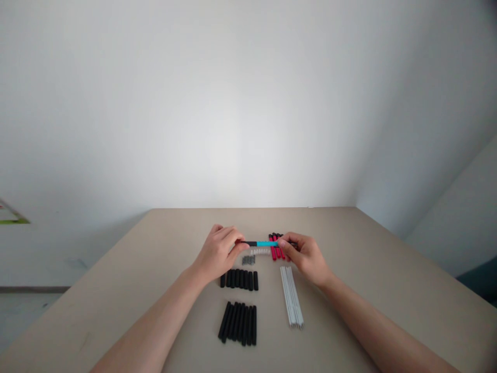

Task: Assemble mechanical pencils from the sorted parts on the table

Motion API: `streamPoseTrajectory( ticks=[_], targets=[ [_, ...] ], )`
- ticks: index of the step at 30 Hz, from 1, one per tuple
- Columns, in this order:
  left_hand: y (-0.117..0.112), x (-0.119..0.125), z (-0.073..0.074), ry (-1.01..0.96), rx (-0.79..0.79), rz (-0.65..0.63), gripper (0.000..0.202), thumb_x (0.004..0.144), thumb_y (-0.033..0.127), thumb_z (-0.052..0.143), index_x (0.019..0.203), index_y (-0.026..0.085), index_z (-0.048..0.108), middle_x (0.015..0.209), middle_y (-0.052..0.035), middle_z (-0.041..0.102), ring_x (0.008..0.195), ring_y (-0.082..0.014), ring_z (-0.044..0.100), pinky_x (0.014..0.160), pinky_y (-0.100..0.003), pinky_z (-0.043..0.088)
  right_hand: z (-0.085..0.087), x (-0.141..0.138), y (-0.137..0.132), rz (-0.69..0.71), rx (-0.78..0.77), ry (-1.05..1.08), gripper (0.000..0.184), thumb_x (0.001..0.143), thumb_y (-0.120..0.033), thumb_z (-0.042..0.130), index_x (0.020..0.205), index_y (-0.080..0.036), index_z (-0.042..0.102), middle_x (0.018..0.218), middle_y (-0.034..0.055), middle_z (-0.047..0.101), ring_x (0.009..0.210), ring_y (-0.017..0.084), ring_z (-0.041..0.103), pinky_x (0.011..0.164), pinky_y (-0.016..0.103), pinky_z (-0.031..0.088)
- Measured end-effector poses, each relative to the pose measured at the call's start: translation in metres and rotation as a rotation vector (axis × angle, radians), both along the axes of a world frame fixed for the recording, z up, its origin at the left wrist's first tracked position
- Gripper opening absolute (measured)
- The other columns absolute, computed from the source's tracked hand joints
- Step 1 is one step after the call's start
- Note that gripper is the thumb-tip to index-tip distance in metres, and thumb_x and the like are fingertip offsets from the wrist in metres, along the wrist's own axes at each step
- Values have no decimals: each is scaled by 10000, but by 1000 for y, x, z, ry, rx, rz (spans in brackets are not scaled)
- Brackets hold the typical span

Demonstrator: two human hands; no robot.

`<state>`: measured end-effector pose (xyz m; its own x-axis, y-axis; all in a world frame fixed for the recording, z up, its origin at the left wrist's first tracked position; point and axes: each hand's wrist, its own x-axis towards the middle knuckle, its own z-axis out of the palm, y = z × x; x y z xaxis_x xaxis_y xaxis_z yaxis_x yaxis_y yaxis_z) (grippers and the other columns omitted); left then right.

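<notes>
From the head camera, the two bare forearms come in nearest, from the bottom corners, and meet over the middle of the desk (368, 269). Between them, closest to the viewer, lies a row of long black tubes (238, 324) side by side. A row of shorter black tubes (239, 280) lies just beyond it. To the right of both rows is a bundle of thin white refills (292, 296), their long axes running away from the viewer.

Further back lie a small cluster of grey springs (248, 259), some tiny white pieces (261, 251) just behind them, and a few red sleeves (276, 252) partly hidden by the right hand (306, 256).

The pen (264, 243), black on its left part and teal on its right, is held between both hands, apparently just above the springs and white pieces. Its long axis runs left to right across the view, roughly level. The fingers of the left hand (217, 254) are closed in a pinch on the black end. The fingers of the right hand are closed on the teal end, beside the red sleeves. Each hand is at its own end, so neither is nearer than the other. The pen's middle is bare between them.
</notes>
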<state>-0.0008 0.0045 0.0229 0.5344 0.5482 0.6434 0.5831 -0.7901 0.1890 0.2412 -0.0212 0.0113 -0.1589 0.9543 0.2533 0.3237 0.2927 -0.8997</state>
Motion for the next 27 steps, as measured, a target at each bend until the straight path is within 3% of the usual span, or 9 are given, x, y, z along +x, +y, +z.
streamPoseTrajectory(
  ticks=[3,7,11,16,19,27],
  targets=[
    [-1,2,1,23,-10,28,325,972,258,374,699,173,529,663,-7,594,644,-130,520,699,-310,339,1,-1,-1,2,9,-10,384,857,-487,503,678,-153,569,539,-13,481,508,110,412,487,237,310],
    [-2,3,3,46,-38,-13,211,947,287,453,838,181,598,754,-17,647,715,-143,555,730,-316,343,2,-3,-1,-7,5,-10,384,850,-492,503,673,-158,571,527,-14,474,496,113,415,473,237,310],
    [-3,4,2,59,-35,-28,204,935,272,476,818,176,613,742,-23,645,709,-148,548,727,-317,345,4,-3,-2,-15,26,-94,387,877,-465,475,668,-159,587,516,-17,474,483,113,416,465,236,303],
    [-7,6,1,91,-39,-32,183,921,306,509,918,185,646,793,-38,653,775,-172,536,756,-333,342,9,-5,-8,63,186,-336,284,886,-396,517,809,-173,675,691,25,638,608,138,520,572,246,358],
    [-9,9,2,155,-10,-64,193,912,341,529,947,211,667,785,-29,651,774,-174,507,759,-341,328,10,-9,-12,133,218,-401,283,911,-368,488,838,-183,690,722,31,663,640,144,546,610,247,367],
    [-8,6,5,186,62,-56,231,916,322,516,802,196,673,736,-40,652,760,-180,478,764,-378,308,12,-13,-13,147,262,-468,421,941,-380,421,590,-182,543,517,-20,447,499,108,333,504,254,249]
  ],
)
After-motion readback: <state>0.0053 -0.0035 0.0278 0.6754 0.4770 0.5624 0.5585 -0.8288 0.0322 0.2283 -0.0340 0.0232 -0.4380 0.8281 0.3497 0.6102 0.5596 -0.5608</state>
